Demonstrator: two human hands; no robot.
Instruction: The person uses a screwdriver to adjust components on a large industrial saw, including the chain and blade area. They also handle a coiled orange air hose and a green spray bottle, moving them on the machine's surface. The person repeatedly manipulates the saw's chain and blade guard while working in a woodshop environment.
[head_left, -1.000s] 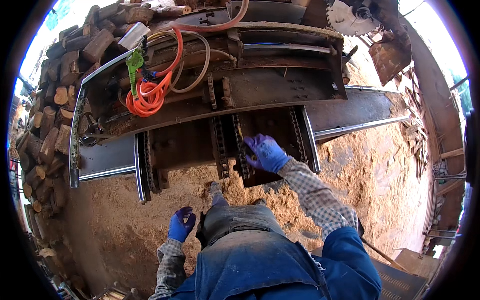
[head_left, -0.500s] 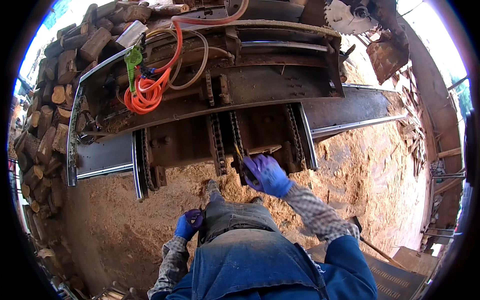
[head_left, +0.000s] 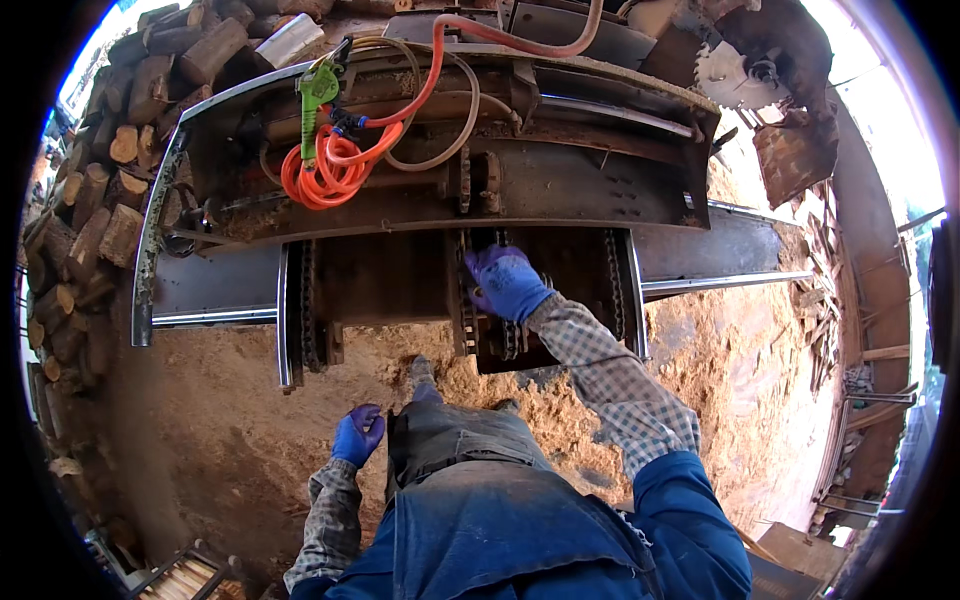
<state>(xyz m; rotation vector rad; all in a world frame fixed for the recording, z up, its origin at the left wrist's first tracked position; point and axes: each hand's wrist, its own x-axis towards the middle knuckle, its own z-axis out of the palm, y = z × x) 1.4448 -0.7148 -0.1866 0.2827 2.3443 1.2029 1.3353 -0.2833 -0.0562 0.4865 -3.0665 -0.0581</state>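
My right hand (head_left: 507,283), in a blue and purple glove, reaches over the middle chains of a brown metal machine. Its thumb and fingers are apart and bent towards a roller chain (head_left: 464,325); I see nothing held, and the fingertips' contact is unclear. Another chain (head_left: 510,340) runs partly beneath this hand. Beside my left thigh hangs my left hand (head_left: 359,435), gloved alike, with its fingers curled; whatever is inside them, if anything, is hidden. The dark machine frame (head_left: 400,215) spans the view ahead of me.
A green air blow gun (head_left: 318,92) and a coiled orange hose (head_left: 325,175) hang on the machine's left. Stacked logs (head_left: 90,220) line the far left. A toothed circular saw blade (head_left: 735,78) shows at upper right. Sawdust (head_left: 740,390) covers the floor.
My right hand has moved forward, away from me, onto the middle chains. My left hand has shifted slightly left, off my thigh. The view has turned a little.
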